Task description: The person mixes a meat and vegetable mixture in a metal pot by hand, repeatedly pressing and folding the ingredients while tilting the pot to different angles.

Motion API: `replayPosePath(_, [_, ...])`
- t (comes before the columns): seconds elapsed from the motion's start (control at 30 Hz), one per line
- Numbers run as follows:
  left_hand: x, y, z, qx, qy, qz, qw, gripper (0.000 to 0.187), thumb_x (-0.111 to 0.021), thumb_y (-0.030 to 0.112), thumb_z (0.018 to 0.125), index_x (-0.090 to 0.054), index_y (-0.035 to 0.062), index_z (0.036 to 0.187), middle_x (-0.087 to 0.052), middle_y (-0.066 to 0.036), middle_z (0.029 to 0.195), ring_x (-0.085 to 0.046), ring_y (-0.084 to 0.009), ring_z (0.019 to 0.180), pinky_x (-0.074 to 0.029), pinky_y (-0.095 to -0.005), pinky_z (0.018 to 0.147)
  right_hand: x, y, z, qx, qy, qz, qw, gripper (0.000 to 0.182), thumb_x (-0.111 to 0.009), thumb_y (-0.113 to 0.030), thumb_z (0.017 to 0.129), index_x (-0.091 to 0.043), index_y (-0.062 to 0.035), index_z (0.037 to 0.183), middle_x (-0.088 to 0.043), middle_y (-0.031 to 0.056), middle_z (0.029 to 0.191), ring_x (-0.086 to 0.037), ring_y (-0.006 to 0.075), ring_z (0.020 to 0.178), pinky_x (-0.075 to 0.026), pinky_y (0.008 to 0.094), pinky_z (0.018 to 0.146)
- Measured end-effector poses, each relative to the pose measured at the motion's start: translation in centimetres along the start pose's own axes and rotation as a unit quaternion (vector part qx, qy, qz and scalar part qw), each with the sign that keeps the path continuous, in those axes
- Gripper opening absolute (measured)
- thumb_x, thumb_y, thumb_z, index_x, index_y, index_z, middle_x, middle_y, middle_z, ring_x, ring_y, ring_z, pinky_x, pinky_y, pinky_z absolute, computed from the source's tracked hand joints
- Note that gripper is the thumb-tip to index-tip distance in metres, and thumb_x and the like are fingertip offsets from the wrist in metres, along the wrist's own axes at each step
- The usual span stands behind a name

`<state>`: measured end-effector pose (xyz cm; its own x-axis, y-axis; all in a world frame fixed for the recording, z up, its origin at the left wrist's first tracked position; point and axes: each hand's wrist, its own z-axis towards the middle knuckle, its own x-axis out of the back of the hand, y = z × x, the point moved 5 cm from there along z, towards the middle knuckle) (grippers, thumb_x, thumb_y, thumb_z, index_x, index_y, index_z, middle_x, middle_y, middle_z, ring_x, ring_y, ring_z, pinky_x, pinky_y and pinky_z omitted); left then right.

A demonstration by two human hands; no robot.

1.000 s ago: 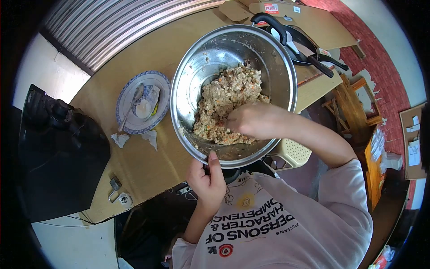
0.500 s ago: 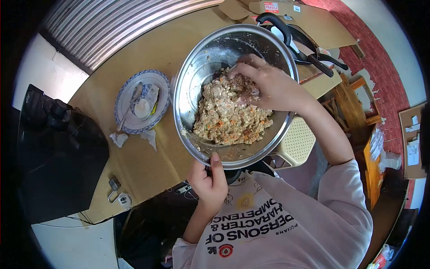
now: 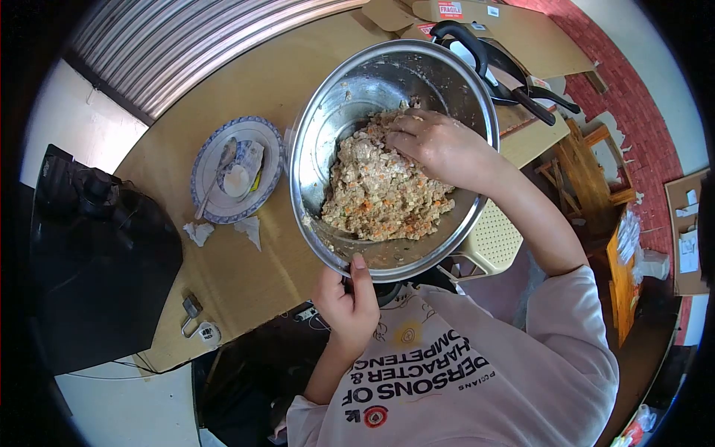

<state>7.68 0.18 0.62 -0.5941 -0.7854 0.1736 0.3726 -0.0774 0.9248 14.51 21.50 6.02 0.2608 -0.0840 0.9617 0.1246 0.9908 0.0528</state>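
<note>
A large steel bowl (image 3: 316, 216) is tilted and holds a lumpy, pale brown mixture (image 3: 387, 194) with orange and green bits. My left hand (image 3: 348, 302) grips the bowl's near rim, its thumb on top and the fingers curled beneath. Inside the bowl, my right hand (image 3: 450, 149) is pressed into the upper right of the mixture, with its fingers curled together and the fingertips partly buried in it.
On the brown table (image 3: 275, 279), a blue-rimmed plate (image 3: 202, 182) holds a spoon and wrappers. Torn white scraps lie beside it. A black appliance (image 3: 104, 261) stands far left. Pans (image 3: 514, 89) are behind the bowl at right, and a cream perforated stool (image 3: 495, 238) is below.
My right hand has closed its spread fingers and pressed down onto the mixture, whose top part now looks pushed up and left. My left hand keeps its hold on the rim.
</note>
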Motion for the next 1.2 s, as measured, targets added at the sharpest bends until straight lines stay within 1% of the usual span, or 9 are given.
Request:
replayPosePath(0.3, [0.3,-0.2,-0.3,0.030,-0.010,0.004,0.999,0.014,-0.055,0.007,0.094,-0.060,-0.0054,0.090,-0.061,-0.007,0.073,-0.052,-0.0088,0.065,-0.042,-0.0253,0.060,0.4,0.7,-0.1,-0.025,-0.011,0.138,0.990,0.039,-0.067,-0.002,0.070,-0.061,-0.0024,0.109,-0.063,0.0169,0.105,-0.062,0.0361,0.098,-0.052,0.0424,0.083])
replayPosePath(0.5, [0.3,-0.6,-0.4,0.036,-0.012,0.001,0.999,0.015,-0.054,0.008,0.094,-0.060,-0.0055,0.091,-0.062,-0.008,0.075,-0.054,-0.0108,0.068,-0.043,-0.0263,0.063,0.2,-1.1,0.1,-0.031,0.008,0.163,0.986,0.018,-0.065,-0.006,0.078,-0.061,-0.0025,0.095,-0.061,0.0149,0.092,-0.063,0.0350,0.085,-0.051,0.0441,0.072])
replayPosePath(0.57, [0.4,-0.3,-0.3,0.014,0.005,0.006,1.000,0.013,-0.057,0.008,0.092,-0.060,-0.0040,0.088,-0.060,-0.010,0.069,-0.054,-0.0132,0.060,-0.043,-0.0279,0.056,0.1,-1.1,0.2,-0.030,0.003,0.165,0.986,0.017,-0.065,-0.006,0.078,-0.060,-0.0017,0.093,-0.061,0.0152,0.092,-0.063,0.0346,0.087,-0.052,0.0440,0.073])
replayPosePath(0.63, [0.3,-0.1,-0.4,0.042,-0.035,0.017,0.998,0.018,-0.051,0.008,0.097,-0.059,-0.0071,0.098,-0.065,-0.008,0.087,-0.055,-0.0088,0.081,-0.044,-0.0242,0.073,-0.1,-1.3,0.3,-0.030,-0.001,0.167,0.986,0.016,-0.064,-0.007,0.078,-0.059,-0.0010,0.092,-0.061,0.0154,0.092,-0.063,0.0342,0.088,-0.052,0.0438,0.073])
replayPosePath(0.77, [0.3,-1.0,-0.7,0.062,-0.028,-0.006,0.998,0.018,-0.051,0.008,0.097,-0.059,-0.0071,0.099,-0.064,-0.007,0.087,-0.054,-0.0085,0.080,-0.044,-0.0238,0.072,-1.3,-1.6,0.4,-0.010,0.002,0.105,0.994,0.018,-0.064,-0.005,0.076,-0.058,0.0011,0.091,-0.061,0.0176,0.093,-0.062,0.0345,0.092,-0.052,0.0424,0.080])
replayPosePath(0.87, [0.5,-1.0,-0.5,0.046,0.000,0.006,0.999,0.013,-0.057,0.008,0.092,-0.060,-0.0044,0.090,-0.062,-0.011,0.073,-0.056,-0.0148,0.063,-0.044,-0.0278,0.060,-0.2,-1.1,0.2,0.010,0.015,0.074,0.997,0.024,-0.064,-0.004,0.075,-0.060,0.0011,0.098,-0.062,0.0182,0.098,-0.061,0.0353,0.097,-0.050,0.0427,0.085])
replayPosePath(1.0, [0.3,-1.1,-0.7,0.052,-0.016,-0.001,0.999,0.017,-0.051,0.008,0.097,-0.059,-0.0064,0.098,-0.063,-0.004,0.083,-0.053,-0.0076,0.076,-0.043,-0.0232,0.069,2.6,1.3,-0.3,-0.011,0.060,0.100,0.993,0.034,-0.062,-0.006,0.071,-0.065,-0.0015,0.104,-0.062,0.0172,0.103,-0.059,0.0347,0.103,-0.050,0.0436,0.086])
replayPosePath(1.13, [0.5,-1.4,-0.7,0.036,0.005,0.007,0.999,0.013,-0.057,0.008,0.092,-0.060,-0.0044,0.090,-0.064,-0.012,0.075,-0.058,-0.0167,0.064,-0.045,-0.0298,0.061,-1.0,2.2,-1.3,-0.204,-0.092,0.243,0.944,0.067,-0.059,-0.053,0.087,-0.044,-0.0098,0.136,-0.053,0.0272,0.126,-0.041,0.0444,0.128,-0.039,0.0461,0.104])
replayPosePath(1.2, [0.3,-0.9,-0.6,0.035,-0.013,0.011,0.999,0.015,-0.055,0.008,0.094,-0.060,-0.0057,0.093,-0.063,-0.009,0.078,-0.056,-0.0126,0.069,-0.044,-0.0270,0.064,-2.5,1.3,-0.7,-0.183,-0.106,0.248,0.945,0.084,-0.048,-0.072,0.084,-0.032,-0.0163,0.144,-0.046,0.0339,0.131,-0.029,0.0527,0.133,-0.028,0.0520,0.111])
